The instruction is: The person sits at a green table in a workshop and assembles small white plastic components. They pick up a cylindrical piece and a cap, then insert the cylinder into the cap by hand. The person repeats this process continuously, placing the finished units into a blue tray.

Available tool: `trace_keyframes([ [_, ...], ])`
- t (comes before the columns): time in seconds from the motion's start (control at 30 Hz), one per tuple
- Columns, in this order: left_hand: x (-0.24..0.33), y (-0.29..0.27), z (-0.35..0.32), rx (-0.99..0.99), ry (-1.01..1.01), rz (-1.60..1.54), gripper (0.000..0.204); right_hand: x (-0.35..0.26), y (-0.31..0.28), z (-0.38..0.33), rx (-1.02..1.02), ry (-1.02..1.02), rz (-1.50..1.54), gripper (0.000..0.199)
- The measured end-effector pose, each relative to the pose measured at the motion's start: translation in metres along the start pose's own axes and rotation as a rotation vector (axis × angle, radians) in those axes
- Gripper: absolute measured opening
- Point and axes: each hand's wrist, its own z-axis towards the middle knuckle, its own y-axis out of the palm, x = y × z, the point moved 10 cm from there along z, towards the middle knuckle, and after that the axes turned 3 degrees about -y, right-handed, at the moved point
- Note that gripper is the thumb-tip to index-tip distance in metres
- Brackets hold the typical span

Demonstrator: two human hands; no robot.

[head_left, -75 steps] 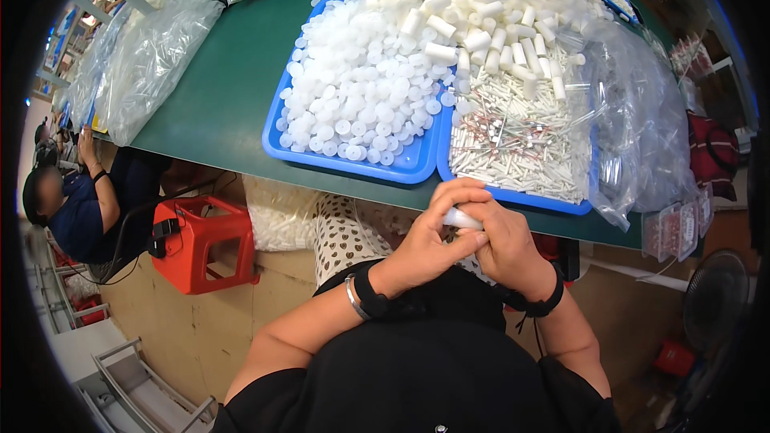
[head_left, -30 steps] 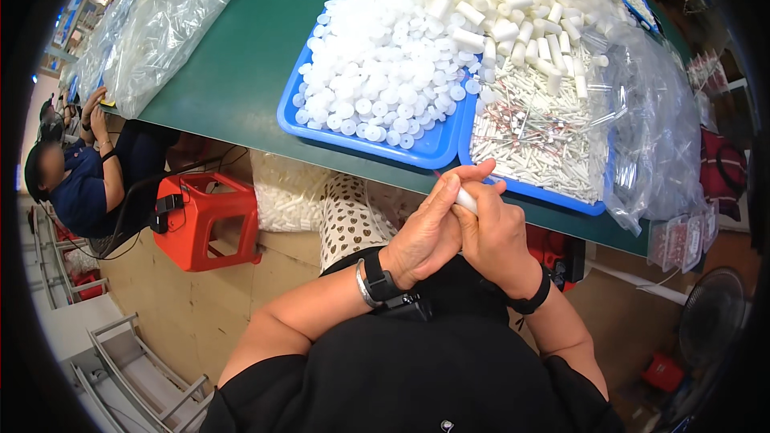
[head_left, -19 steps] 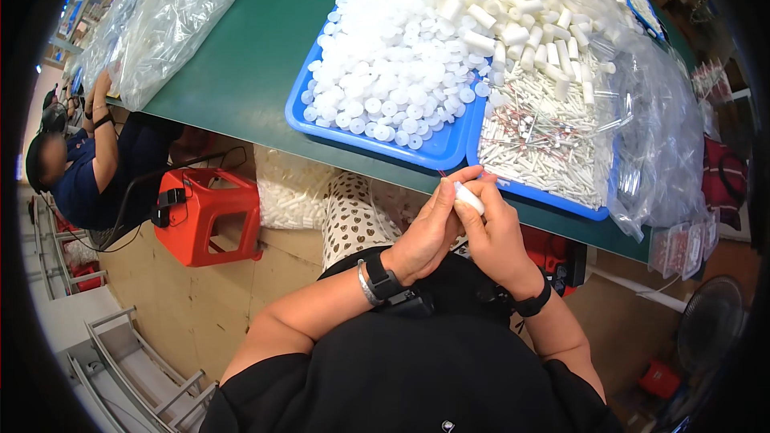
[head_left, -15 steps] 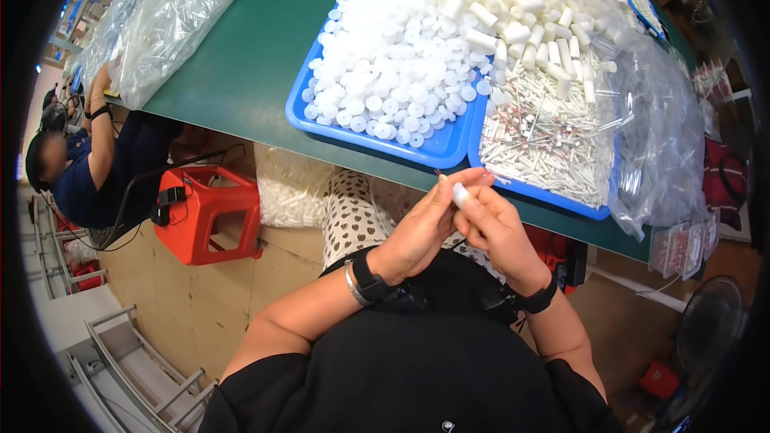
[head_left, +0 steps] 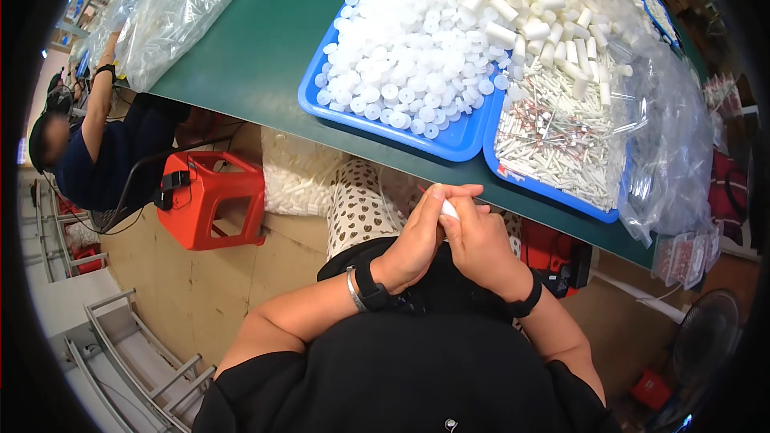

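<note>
Both hands, left hand and right hand, pinch a small white tube in a tight grip, likely mid-assembly; next probably needs another part from the blue tray

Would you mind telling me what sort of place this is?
Probably a small-parts assembly workshop: blue trays heaped with white caps, bags of parts on a green table, another worker seated alongside.

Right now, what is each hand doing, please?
Left hand: fingers closed on the small white piece.
Right hand: fingers closed on the same piece.
</note>
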Motion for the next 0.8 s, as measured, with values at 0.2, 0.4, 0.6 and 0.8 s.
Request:
trace_keyframes([
  [0.2, -0.009, -0.008, -0.002, -0.005, -0.229, -0.118, 0.062, 0.040, 0.035, -0.008, -0.117, 0.432, 1.033, 0.038],
  [0.4, -0.002, -0.006, -0.001, -0.038, -0.197, -0.073, 0.061, 0.037, 0.054, -0.019, -0.354, 0.579, 1.507, 0.046],
  [0.6, -0.024, -0.040, -0.006, 0.108, -0.251, 0.021, 0.043, 0.053, 0.066, -0.022, -0.365, 0.484, 1.091, 0.040],
  [0.8, 0.022, -0.082, -0.006, 0.307, -0.074, 0.167, 0.033, 0.087, 0.058, -0.006, -0.281, 0.269, 0.207, 0.034],
])
